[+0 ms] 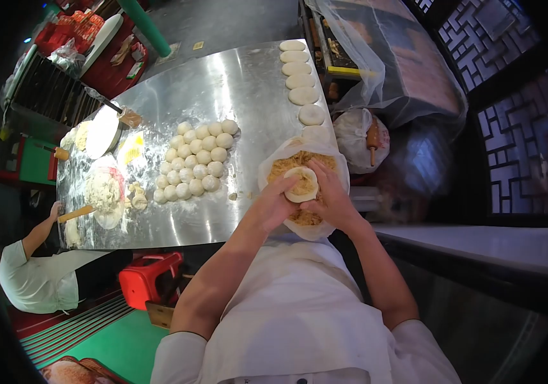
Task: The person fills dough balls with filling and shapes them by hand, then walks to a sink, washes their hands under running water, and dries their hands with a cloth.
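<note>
Above a bowl lined with thin white plastic [342, 168], both hands hold a round dough wrapper [314, 187] with crumbly brown filling [301, 185] in its middle. My left hand [276, 206] grips its left edge, fingers curled around the dough. From the other side my right hand [330, 197] cups it, with fingers bent along the rim. More of the same filling lies in the bowl beneath. Flattened dough discs [303, 96] run in a line along the table's right edge, the nearest one close behind the bowl.
Dough balls [197, 155] sit grouped mid-table on the steel table [248, 83]. Further left are a floury dough mass [102, 192] and a wooden-handled tool [76, 214]. Another person [37, 275] stands at the left end. A red stool [149, 280] is below the front edge.
</note>
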### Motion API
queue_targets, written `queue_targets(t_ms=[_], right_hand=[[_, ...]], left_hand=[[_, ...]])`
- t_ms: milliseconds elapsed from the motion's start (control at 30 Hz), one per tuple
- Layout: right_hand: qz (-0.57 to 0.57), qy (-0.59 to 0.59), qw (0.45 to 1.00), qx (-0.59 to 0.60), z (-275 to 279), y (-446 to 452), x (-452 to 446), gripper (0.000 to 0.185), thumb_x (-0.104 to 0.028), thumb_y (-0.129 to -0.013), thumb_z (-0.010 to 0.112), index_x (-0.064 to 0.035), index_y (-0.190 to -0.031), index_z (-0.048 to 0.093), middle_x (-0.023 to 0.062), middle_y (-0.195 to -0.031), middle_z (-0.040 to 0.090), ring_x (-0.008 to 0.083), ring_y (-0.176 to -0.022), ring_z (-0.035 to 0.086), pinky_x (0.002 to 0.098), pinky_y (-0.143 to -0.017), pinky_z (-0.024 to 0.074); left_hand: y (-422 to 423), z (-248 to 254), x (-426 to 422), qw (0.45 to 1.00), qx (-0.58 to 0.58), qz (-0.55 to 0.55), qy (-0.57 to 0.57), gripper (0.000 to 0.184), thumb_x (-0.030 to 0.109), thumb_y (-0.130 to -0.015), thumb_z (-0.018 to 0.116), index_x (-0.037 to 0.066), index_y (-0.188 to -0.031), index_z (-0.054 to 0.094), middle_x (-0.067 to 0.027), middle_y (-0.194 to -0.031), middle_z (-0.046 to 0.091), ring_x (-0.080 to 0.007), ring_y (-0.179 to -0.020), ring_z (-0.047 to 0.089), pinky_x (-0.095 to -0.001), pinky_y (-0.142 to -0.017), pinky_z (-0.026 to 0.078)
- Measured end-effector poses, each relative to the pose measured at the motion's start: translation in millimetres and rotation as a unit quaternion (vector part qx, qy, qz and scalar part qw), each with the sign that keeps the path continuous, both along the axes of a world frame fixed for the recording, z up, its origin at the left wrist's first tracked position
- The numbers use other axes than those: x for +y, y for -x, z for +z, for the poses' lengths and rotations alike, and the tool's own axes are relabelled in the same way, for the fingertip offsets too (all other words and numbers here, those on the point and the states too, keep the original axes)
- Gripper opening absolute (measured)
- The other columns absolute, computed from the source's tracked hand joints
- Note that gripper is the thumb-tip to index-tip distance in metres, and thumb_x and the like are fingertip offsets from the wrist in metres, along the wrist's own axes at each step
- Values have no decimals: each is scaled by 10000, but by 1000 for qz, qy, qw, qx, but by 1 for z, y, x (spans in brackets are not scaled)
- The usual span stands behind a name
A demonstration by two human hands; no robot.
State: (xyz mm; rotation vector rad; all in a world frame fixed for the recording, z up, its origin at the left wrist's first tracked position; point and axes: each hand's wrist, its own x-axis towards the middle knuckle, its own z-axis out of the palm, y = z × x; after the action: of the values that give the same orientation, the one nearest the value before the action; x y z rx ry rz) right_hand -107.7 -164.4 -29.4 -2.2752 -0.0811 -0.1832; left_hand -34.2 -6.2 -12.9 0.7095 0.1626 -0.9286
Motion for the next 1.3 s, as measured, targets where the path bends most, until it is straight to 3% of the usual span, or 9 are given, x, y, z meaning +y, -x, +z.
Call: queue_targets(t_ms=[100, 167, 267, 367, 500, 700, 767, 1133, 1300], right_hand=[[14, -25, 997, -67, 2, -6, 6, 747, -222, -797, 752, -22, -1400, 358, 193, -1435, 399, 362, -1336, 384, 422, -1085, 347], [8, -76, 993, -94, 5, -8, 19, 671, -194, -824, 725, -19, -1376, 386, 190, -1416, 421, 355, -1326, 397, 410, -1086, 344], [-14, -158, 983, -89, -3, -4, 20, 482, -156, -891, 636, -13, -1308, 441, 183, -1367, 464, 317, -1285, 438, 382, -1069, 349], [-27, -207, 978, -30, 0, -6, 12, 333, -124, -942, 544, -14, -1251, 483, 167, -1297, 515, 279, -1217, 492, 365, -1026, 378], [-18, -259, 965, -40, 22, -7, 11, 256, -46, -911, 555, -12, -1162, 524, 147, -1155, 574, 318, -1096, 553, 395, -950, 428], [30, 5, 987, -157, 18, -13, 2, 348, -37, -835, 610, -29, -1172, 526, 160, -1195, 555, 359, -1100, 532, 422, -945, 432], [45, -3, 988, -146, 17, -15, -3, 341, -37, -817, 623, -22, -1146, 532, 167, -1184, 556, 356, -1094, 535, 424, -926, 438], [-8, 78, 989, -124, 23, -25, 12, 251, -78, -790, 672, -12, -1001, 554, 158, -953, 559, 364, -889, 561, 431, -774, 467], [-28, -18, 982, -184, 62, -47, 44, 164, -139, -852, 655, -19, -893, 551, 154, -803, 571, 362, -740, 584, 418, -630, 458]], left_hand=[[2, -7, 4, 997, 22, -20, 72, 340, 181, -975, 530, 18, -1272, 505, -79, -1134, 605, -166, -948, 611, -281, -780, 499], [2, -16, 3, 967, -129, -87, -200, 361, 209, -989, 517, 20, -1296, 505, -82, -1205, 576, -150, -1049, 576, -291, -807, 493], [1, -7, 1, 930, -264, -121, -228, 383, 218, -983, 533, 26, -1313, 503, -58, -1194, 581, -108, -1033, 563, -274, -794, 484], [7, 10, -1, 989, -100, -64, -91, 328, 179, -966, 539, 33, -1259, 562, -24, -1085, 622, -77, -918, 578, -256, -755, 474], [11, 17, -1, 975, -149, -85, -140, 321, 123, -940, 531, 25, -1243, 577, -15, -1043, 628, -68, -869, 581, -247, -747, 473], [5, -4, 2, 951, -211, -121, -192, 321, 146, -954, 531, 19, -1248, 540, -54, -1080, 609, -92, -898, 596, -269, -732, 489], [3, 0, 5, 995, -59, -77, 1, 300, 194, -979, 511, 29, -1227, 544, -68, -1072, 618, -135, -914, 621, -288, -759, 512], [7, 44, 5, 992, -65, -86, -71, 561, 492, -1024, 366, 48, -1365, 405, -94, -1078, 629, -215, -973, 629, -350, -885, 485], [-11, 48, 32, 975, -99, -132, -151, 604, 515, -1021, 347, 13, -1339, 453, -103, -1038, 655, -208, -983, 631, -342, -898, 474]])
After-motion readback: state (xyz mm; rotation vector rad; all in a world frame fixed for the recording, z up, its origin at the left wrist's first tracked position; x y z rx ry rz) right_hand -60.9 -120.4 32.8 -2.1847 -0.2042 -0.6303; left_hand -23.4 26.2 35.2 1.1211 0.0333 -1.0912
